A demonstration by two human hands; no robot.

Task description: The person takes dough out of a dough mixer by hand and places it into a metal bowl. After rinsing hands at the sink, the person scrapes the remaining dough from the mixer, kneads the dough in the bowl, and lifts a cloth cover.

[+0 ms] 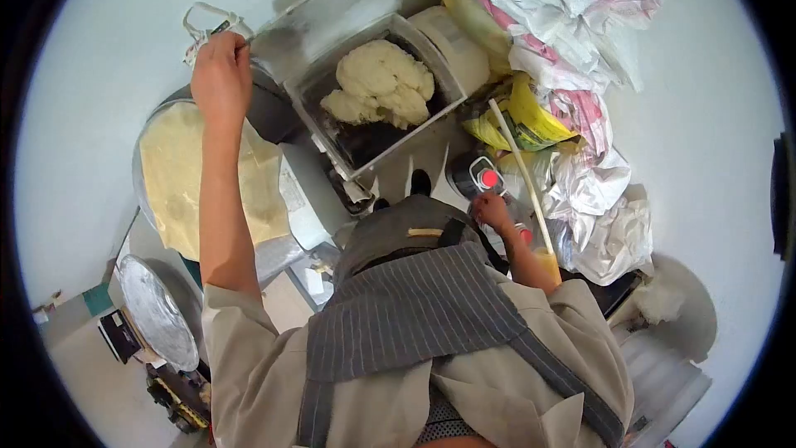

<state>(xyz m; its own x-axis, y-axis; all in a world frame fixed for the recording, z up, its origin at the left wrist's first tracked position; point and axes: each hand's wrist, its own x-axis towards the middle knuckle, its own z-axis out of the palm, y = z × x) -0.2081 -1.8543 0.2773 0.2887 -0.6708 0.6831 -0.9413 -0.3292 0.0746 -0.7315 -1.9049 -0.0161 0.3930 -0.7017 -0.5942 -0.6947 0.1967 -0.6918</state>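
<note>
At the upper left, my left hand [222, 75] is raised with its fingers closed near a small white bag with a loop handle [201, 31]; whether it grips the bag or a strap cannot be made out. My right hand [492, 211] hangs low beside my apron [414, 307], fingers curled, close to a dark jug with a red cap [487, 178]. Anything inside those fingers is hidden. Between and above the hands, a clear plastic bin [448, 99] holds a lumpy pale mass [384, 79] over something dark.
Yellowish paper [178, 174] covers a round container at left, above a round metal lid [157, 311]. White and pink plastic bags [572, 58], a yellow bag [531, 120] and a long pale stick [522, 166] are at right. Stacked translucent tubs [667, 382] stand lower right.
</note>
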